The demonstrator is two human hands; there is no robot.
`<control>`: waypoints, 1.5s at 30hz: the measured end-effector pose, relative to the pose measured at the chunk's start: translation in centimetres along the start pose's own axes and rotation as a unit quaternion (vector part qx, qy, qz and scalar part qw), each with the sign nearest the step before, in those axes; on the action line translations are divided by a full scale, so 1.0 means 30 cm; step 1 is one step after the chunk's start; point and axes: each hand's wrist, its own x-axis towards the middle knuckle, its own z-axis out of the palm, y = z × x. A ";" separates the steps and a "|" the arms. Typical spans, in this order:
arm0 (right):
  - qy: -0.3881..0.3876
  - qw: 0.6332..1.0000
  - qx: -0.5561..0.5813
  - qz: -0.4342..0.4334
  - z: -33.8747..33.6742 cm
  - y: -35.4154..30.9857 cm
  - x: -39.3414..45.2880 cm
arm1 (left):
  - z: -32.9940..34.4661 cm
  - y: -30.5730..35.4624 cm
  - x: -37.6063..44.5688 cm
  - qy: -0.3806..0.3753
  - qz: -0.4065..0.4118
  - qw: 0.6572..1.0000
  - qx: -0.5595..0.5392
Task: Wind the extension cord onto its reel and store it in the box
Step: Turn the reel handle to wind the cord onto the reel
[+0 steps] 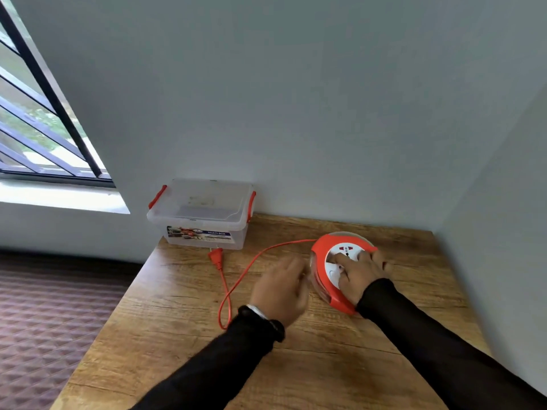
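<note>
An orange round reel (321,261) with a white socket face lies on the wooden table (325,365) at the right. My right hand (362,275) rests on the white face, fingers spread over it. My left hand (281,291), blurred, is just left of the reel's rim, and whether it touches the rim I cannot tell. The orange cord (254,258) runs from the reel's top left, loops down toward the table's left edge, and ends in an orange plug (216,257) lying in front of the box. The clear plastic box (204,214) with orange latches stands with its lid on at the table's back left corner.
Grey walls close the table in at the back and right. A barred window (38,113) and its sill are at the left. Left of the table's edge, a patterned brown floor lies lower down.
</note>
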 end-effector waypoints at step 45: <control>-0.131 0.522 0.797 0.274 -0.015 -0.093 0.017 | 0.107 0.057 0.009 0.082 -0.340 0.787 -0.508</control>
